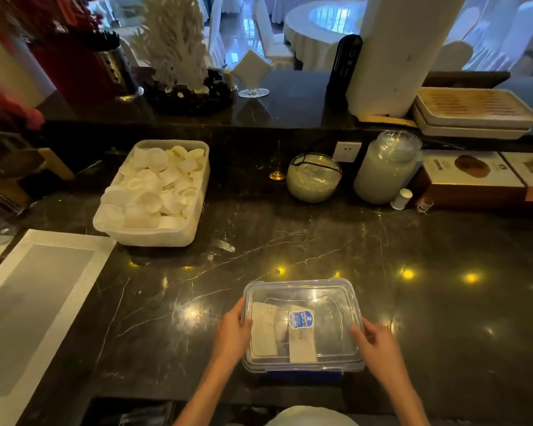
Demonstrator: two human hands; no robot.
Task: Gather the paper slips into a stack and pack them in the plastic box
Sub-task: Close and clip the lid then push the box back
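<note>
A clear plastic box (330, 295) with a transparent lid and blue latches sits on the dark marble counter near the front edge. White paper slips (263, 332) lie inside it on the left half, seen through the lid, beside a blue label sticker (300, 318). My left hand (233, 332) rests against the box's left side, thumb on the lid rim. My right hand (374, 338) grips the right side, fingers curled over the lid's edge.
A white tub (154, 236) of small white cups stands at the back left. A grey-and-white mat (28, 302) lies far left. A glass bowl (313, 178), a glass jar (385, 170) and boxes (471, 179) line the back right.
</note>
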